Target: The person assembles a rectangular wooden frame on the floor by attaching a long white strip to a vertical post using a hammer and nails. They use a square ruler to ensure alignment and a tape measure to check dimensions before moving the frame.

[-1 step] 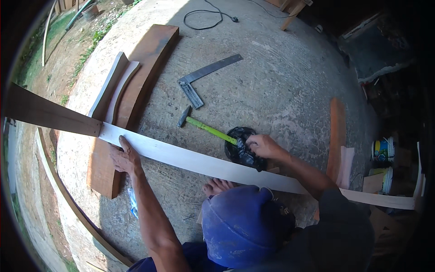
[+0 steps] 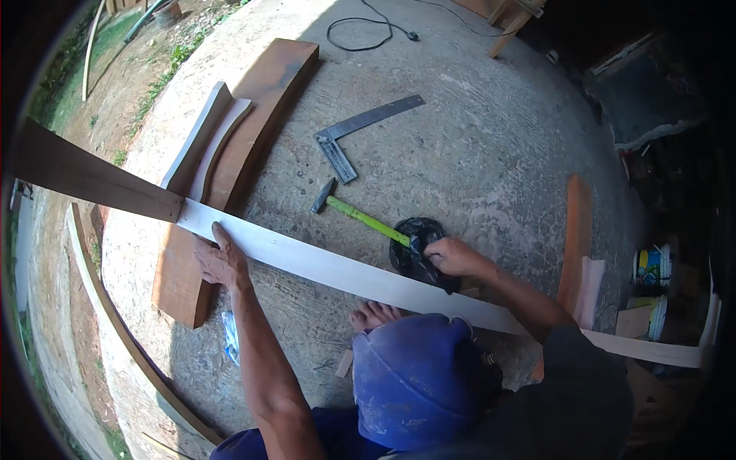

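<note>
A long pale wooden board (image 2: 322, 264) runs across the view, joined at its left end to a darker upright board (image 2: 100, 176). My left hand (image 2: 222, 261) grips the board's near edge close to that corner, thumb on its pale face. Just beyond the board lies a crumpled black plastic bag (image 2: 418, 264). My right hand (image 2: 458, 257) is at the bag with fingers curled; whatever is in them is hidden. A hammer (image 2: 360, 215) with a green handle lies on the concrete, its handle end against the bag. Farther off rests a metal try square (image 2: 337, 149).
A thick brown plank (image 2: 268, 107) lies at left under the board, with curved wooden pieces (image 2: 203, 138) beside it. A black cable (image 2: 360, 47) is at the far side. Wood pieces (image 2: 576, 230) and buckets (image 2: 652, 264) stand right. A bare foot (image 2: 376, 314) is near the board.
The whole scene has shifted slightly rightward in the view. My right hand's fingers have moved a little at the black bag; my left hand keeps its place on the board.
</note>
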{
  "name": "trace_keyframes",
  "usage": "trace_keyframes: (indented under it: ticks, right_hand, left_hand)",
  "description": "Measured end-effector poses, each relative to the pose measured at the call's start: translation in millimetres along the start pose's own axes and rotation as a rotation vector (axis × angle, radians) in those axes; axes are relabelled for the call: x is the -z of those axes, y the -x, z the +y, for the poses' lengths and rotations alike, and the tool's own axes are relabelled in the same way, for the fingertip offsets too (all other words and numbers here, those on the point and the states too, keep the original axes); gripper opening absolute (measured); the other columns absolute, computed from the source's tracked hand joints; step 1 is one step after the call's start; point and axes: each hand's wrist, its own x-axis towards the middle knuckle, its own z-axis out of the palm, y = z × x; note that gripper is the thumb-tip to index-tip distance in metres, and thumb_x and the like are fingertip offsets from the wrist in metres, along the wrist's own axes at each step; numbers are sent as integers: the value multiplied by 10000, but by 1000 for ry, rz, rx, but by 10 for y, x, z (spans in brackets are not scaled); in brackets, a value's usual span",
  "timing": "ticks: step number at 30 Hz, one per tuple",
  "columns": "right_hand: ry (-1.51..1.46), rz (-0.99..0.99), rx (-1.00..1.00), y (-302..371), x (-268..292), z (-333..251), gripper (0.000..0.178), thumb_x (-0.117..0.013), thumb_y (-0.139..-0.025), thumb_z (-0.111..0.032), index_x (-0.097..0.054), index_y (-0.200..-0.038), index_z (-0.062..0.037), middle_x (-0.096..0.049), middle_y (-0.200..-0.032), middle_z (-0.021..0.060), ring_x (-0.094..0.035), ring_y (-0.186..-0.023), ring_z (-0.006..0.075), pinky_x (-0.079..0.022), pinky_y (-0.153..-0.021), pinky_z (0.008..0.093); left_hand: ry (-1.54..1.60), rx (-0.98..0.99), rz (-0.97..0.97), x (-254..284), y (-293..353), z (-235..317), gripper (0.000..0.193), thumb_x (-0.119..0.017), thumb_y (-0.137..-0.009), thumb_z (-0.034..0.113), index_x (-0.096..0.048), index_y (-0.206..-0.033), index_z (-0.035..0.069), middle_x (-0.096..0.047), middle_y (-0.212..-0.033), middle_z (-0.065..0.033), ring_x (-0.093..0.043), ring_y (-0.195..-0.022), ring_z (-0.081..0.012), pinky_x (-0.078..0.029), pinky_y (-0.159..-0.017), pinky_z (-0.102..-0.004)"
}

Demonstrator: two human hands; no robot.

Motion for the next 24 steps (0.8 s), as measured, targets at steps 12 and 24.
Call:
trace_keyframes:
  ticks: [12,24]
  right_hand:
    - [294,70,12,83,-371,44,210,-487,-857,19,-617,-1022,3,-660,-990,261,-640,-927,501,-513,-765,538]
    - [274,169,6,150,-372,244,131,-530,-894,-64,-626,-970,-19,-657,-957,281,-625,-959,492,-482,-765,567]
  left_hand:
    - [6,89,1,42,26,7,778,-585,-944,528,-391,-1543,71,-448,-1556,-153,-298,-1486,-415,-114,-1201,-630]
    - [12,98,33,-37,58,29,753,-607,-934,529,-421,-1533,112,-455,-1551,-138,-298,-1491,-404,-111,-1203,-628]
